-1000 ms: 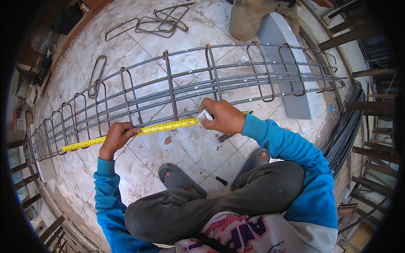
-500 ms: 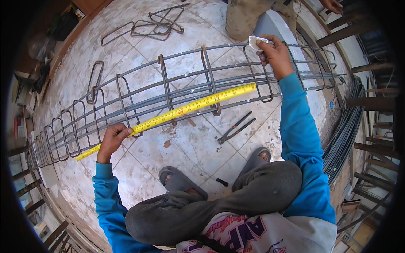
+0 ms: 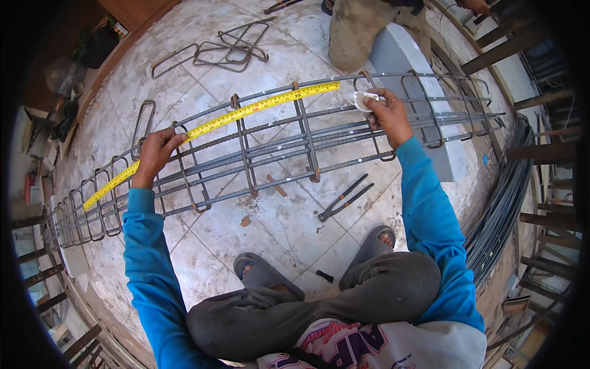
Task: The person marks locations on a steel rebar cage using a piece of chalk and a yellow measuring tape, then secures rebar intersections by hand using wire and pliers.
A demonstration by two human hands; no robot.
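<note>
Since half a second ago, both hands are sitting higher on the cage (image 3: 276,147) and the tape (image 3: 221,120) is lying along its top bar instead of slanting across its near side; the right hand (image 3: 388,115) is pulled back leftward from the far stirrups. Seen from the head camera, the left hand (image 3: 155,152) is closing its grip on the tape, pinching the yellow blade against a top bar of the cage, fingers curled over it and thumb under. The right hand is closing its grip around a small white case (image 3: 364,100), held just beside the tape's far end, which is resting on the top bar near a stirrup. The tape is stretching from beyond the left hand, low on the left, up to the middle of the cage. The cage is lying lengthwise on the tiled floor (image 3: 246,67) in front of the squatting person's sandals (image 3: 264,270). Pliers (image 3: 343,198) are lying on the floor near the right knee, apart from the cage. Loose bent stirrups (image 3: 215,49) are lying farther off on the floor, and another person's leg (image 3: 356,27) is showing at the top. Bundled rods (image 3: 504,203) are running along the right side.
</note>
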